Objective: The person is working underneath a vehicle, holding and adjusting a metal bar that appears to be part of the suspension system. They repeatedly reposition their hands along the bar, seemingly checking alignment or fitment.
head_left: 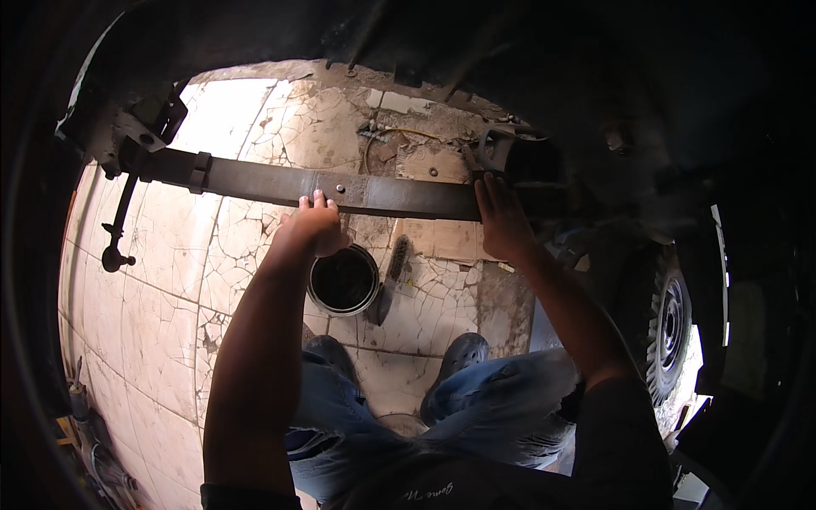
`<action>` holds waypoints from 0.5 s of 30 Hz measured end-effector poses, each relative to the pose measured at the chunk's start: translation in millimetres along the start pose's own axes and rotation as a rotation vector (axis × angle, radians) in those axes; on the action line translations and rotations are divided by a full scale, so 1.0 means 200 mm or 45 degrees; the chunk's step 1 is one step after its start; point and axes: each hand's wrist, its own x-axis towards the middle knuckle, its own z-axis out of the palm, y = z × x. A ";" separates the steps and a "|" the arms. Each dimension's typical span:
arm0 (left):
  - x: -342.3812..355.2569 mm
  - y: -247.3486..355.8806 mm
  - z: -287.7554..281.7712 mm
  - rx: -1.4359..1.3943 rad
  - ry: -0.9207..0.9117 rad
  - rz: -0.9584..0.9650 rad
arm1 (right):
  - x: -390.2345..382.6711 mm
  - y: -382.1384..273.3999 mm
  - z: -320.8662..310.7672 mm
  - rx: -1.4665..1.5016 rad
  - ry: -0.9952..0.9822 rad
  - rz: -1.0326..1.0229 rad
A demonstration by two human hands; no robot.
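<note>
A long, dark steel leaf spring [263,181] runs crosswise under a vehicle, with a small bright bolt [339,188] near its middle. My left hand [314,228] grips its near edge just left of the bolt, fingertips resting on the steel. Farther right, my right hand [503,217] lies across the spring beside a dark bracket, its fingers together over the metal; its thumb is hidden. A clamp [200,172] wraps the spring toward its left end. Next to that end, a rod with a ball joint [117,257] hangs down.
Below the spring stands an open round can [344,279], with a wire brush [397,259] beside it. Cardboard [438,240] lies on cracked floor tiles [161,272]. A wheel [670,314] is at right. The dark vehicle underbody [510,51] spans the top.
</note>
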 end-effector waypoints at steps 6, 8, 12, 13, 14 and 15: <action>0.01 -0.04 0.00 0.015 0.033 0.070 | 0.06 0.00 -0.01 -0.083 -0.066 0.072; 0.00 -0.07 0.02 0.004 0.037 0.090 | 0.02 -0.06 -0.07 -0.109 -0.125 0.005; 0.06 -0.09 0.06 -0.040 0.032 0.085 | -0.11 -0.08 -0.07 -0.017 -0.134 -0.024; 0.06 -0.08 0.05 -0.040 0.016 0.070 | -0.12 -0.09 -0.08 -0.017 -0.146 -0.017; 0.06 -0.06 0.05 -0.039 0.000 0.055 | -0.11 -0.09 -0.08 -0.016 -0.157 -0.010; 0.05 -0.03 0.03 -0.026 -0.004 0.033 | -0.09 -0.06 -0.07 -0.039 -0.095 -0.014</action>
